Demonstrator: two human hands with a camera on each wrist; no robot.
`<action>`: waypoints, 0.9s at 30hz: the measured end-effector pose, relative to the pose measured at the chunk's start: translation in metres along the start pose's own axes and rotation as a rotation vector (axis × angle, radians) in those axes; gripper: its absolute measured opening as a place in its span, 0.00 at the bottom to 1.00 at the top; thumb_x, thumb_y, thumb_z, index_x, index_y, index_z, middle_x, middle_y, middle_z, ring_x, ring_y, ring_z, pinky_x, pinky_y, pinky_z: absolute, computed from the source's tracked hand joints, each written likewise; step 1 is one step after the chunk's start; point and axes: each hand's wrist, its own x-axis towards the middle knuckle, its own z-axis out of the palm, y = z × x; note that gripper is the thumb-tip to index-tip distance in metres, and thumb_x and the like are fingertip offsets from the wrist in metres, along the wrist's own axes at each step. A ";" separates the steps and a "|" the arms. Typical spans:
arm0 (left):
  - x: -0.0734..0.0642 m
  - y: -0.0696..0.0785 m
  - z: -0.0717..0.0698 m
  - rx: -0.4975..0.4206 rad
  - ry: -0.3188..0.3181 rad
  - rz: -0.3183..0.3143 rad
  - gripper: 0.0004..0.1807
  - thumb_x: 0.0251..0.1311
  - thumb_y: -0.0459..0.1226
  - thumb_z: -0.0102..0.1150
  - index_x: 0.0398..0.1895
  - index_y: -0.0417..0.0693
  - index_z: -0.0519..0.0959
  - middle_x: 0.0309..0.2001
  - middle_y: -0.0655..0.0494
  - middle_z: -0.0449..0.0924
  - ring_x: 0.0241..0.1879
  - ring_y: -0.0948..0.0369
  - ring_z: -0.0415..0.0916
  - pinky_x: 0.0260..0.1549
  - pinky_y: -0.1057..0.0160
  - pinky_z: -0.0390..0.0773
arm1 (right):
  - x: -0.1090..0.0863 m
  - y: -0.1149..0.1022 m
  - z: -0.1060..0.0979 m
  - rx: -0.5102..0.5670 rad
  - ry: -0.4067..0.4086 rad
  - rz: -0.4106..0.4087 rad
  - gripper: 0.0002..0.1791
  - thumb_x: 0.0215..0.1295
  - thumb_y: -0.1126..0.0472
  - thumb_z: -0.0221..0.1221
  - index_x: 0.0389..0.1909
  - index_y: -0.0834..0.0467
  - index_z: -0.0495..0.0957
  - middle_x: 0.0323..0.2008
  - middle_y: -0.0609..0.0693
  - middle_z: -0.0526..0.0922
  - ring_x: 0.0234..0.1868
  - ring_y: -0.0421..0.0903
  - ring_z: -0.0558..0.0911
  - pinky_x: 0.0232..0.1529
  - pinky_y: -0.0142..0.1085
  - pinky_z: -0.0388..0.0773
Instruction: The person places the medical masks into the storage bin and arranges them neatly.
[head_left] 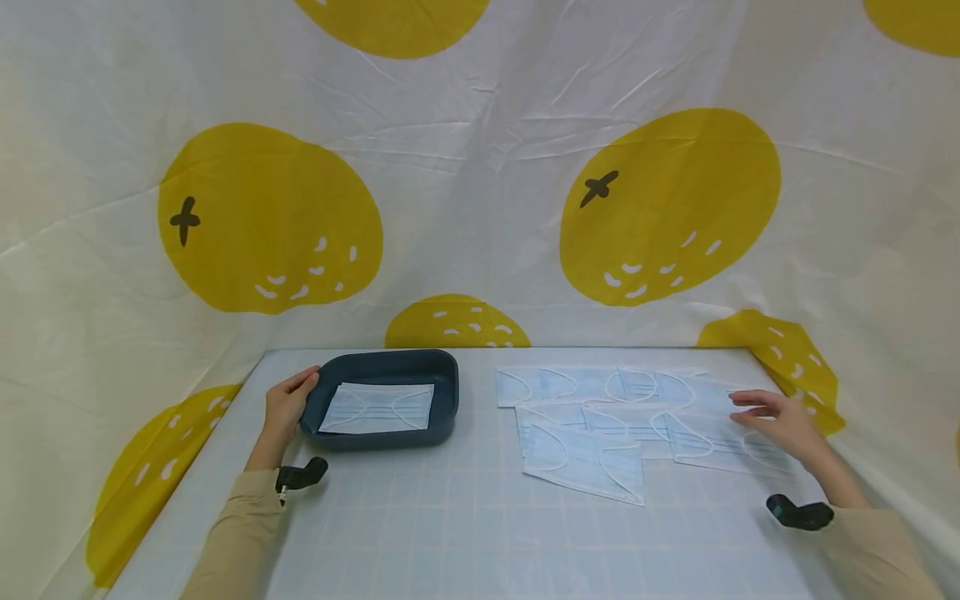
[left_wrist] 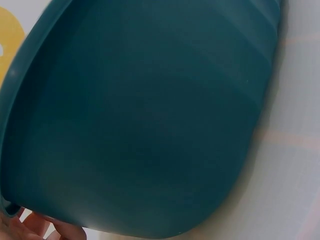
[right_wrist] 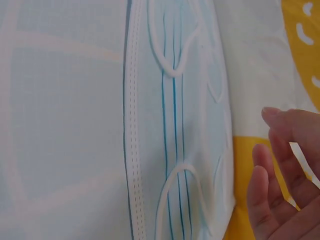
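Backdrop: pale cloth (head_left: 480,233) printed with yellow fruit shapes (head_left: 270,217) rose behind a light, faintly checked desk (head_left: 420,533).
Dark tray (head_left: 390,440): it sat toward the far left of the desk, with a flat mask (head_left: 377,410) inside; whether others lay beneath could not be told.
Loose masks (head_left: 581,460): these lay right of the tray in overlapping rows, the nearest one askew.
Left grip (head_left: 285,408): it was closed about the tray's left rim.
Right grip (head_left: 776,421): it was poised by the rightmost masks, thumb and fingers parted, with nothing held and no contact evident.
Likely snag: the ear loops (right_wrist: 173,74) lay across neighbouring masks, so one lifted sheet could probably have dragged another along.
Likely miss: thin, flat edges offered little to pinch, and fingertips might have merely slid the stack.
Likely tilt: the tray was held at one end only; an uneven pull there could have tipped it and shifted the mask inside.
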 end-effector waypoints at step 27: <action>0.001 0.000 0.002 0.004 0.027 0.001 0.24 0.70 0.44 0.50 0.64 0.43 0.71 0.67 0.46 0.68 0.70 0.52 0.61 0.69 0.55 0.62 | -0.006 0.053 -0.026 -0.033 0.000 0.179 0.35 0.64 0.44 0.59 0.58 0.70 0.70 0.49 0.70 0.80 0.31 0.21 0.68 0.28 0.24 0.74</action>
